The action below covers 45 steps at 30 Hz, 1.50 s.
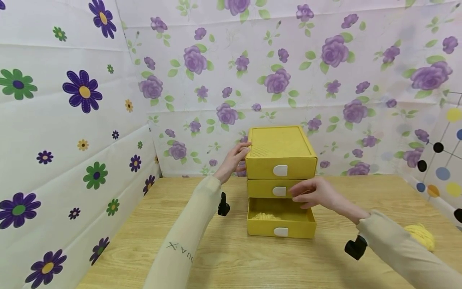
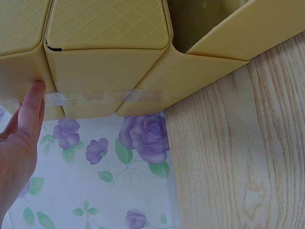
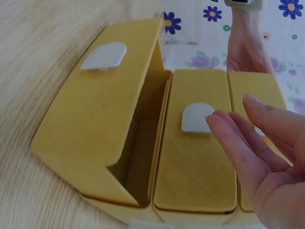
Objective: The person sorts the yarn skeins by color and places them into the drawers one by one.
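A yellow chest of three stacked drawers (image 1: pixel 281 140) stands on the table, a white tab on each front. Its bottom drawer (image 1: pixel 261 228) is pulled out, and pale yellow yarn (image 1: pixel 265 216) lies inside at the left. The top and middle drawers are closed. My left hand (image 1: pixel 234 161) rests against the chest's left side near the top; the left wrist view shows an extended fingertip (image 2: pixel 38 87) on that wall. In front of the middle drawer is my right hand (image 1: pixel 317 194), fingers loosely bent, fingertips beside the middle white tab (image 3: pixel 196 118) and nothing between them.
A ball of yellow yarn (image 1: pixel 420 236) lies on the wooden table (image 1: pixel 223 257) at the right, partly behind my right sleeve. Flower-printed sheets (image 1: pixel 202 92) stand behind and to the left. At the right edge hangs a sheet with coloured dots (image 1: pixel 443 173).
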{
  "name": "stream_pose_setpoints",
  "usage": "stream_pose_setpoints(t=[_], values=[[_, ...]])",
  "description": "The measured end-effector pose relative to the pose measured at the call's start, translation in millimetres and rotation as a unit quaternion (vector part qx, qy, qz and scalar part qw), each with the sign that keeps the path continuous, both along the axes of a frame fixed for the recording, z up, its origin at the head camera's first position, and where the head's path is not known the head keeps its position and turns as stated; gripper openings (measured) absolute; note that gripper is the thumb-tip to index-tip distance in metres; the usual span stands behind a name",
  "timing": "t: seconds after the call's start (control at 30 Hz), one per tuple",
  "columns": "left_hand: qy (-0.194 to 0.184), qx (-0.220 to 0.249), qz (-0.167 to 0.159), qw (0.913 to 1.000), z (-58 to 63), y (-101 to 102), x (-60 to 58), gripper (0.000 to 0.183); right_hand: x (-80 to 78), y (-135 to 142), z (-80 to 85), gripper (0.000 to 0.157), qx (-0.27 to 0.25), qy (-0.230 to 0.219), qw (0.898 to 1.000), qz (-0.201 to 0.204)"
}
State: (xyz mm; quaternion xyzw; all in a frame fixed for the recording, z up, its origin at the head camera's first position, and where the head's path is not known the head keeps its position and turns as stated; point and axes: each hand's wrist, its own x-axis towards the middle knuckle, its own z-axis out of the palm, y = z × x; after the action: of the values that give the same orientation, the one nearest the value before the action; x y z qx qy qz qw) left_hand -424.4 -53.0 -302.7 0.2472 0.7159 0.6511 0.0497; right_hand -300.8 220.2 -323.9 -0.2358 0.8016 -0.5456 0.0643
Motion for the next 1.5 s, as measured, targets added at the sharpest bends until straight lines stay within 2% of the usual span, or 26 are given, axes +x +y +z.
stream_pose_setpoints(t=[0.1, 0.23, 0.4, 0.77, 1.1, 1.5], values=[[-0.009, 0.006, -0.009, 0.9999, 3.3, -1, 3.3, 0.043, 1.7, 7, 1.4, 0.034, 0.003, 0.007, 1.000, 0.006], [-0.015, 0.004, -0.020, 0.9997, 11.6, -2, 14.0, 0.044, 5.3, 19, 3.9, 0.036, 0.012, 0.015, 1.000, 0.021], [-0.014, -0.007, -0.024, 0.9996, 17.6, -2, 21.9, 0.045, 8.4, 37, 7.5, 0.040, 0.018, 0.002, 0.999, 0.040], [-0.011, -0.011, -0.025, 0.9995, 18.7, -3, 21.4, 0.046, 15.1, 75, 10.7, 0.047, 0.035, -0.015, 0.998, 0.049], [-0.019, -0.010, -0.028, 0.9994, 19.6, -2, 22.8, 0.046, 16.8, 117, 12.9, 0.041, 0.060, -0.055, 0.994, 0.070], [-0.018, -0.011, -0.024, 0.9995, 20.9, -1, 23.9, 0.045, 20.8, 163, 11.4, 0.044, 0.090, -0.079, 0.992, 0.027]])
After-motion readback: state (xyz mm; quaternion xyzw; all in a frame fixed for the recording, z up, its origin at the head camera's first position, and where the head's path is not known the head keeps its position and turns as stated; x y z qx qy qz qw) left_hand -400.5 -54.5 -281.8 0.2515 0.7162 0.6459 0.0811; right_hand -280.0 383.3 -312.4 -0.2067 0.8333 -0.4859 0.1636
